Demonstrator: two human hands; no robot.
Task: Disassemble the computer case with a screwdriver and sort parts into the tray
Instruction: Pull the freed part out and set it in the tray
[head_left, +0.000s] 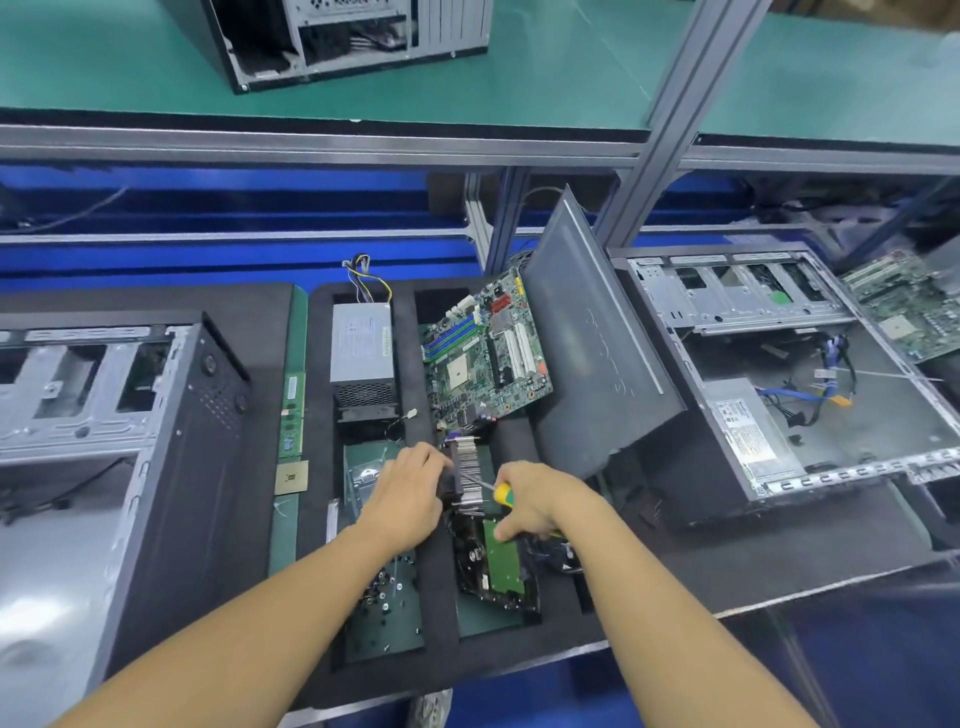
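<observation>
Two hands meet over the black foam tray (441, 597).

1. Left hand (405, 499): the fingers are curled round the left side of the finned heatsink (467, 467) and grip it. Whether the heatsink rests on the tray or is lifted clear cannot be told.
2. Right hand (535, 501): the fingers are clenched round the yellow-and-green handle of the screwdriver (503, 493). The thin shaft runs from the thumb toward the fins, and its tip lies just beside the left fingertips.

Positions relative to the fingers:
- Directly below the right fingers, a hard drive (493, 566) lies in a tray compartment with its green board face up.
- Beyond both sets of fingertips, the motherboard (488, 353) sits tilted in the tray.
- Beyond the left fingers, the power supply (361, 348) occupies its own compartment.
- Under the left wrist, loose screws (387, 587) are scattered in a compartment.
- Left of the left fingers, a processor chip (291, 478) and a memory module (292, 410) lie on a green strip.
- Right of the right fingers, a dark side panel (592, 343) leans tilted, and past it lies an open computer case (779, 374).
</observation>
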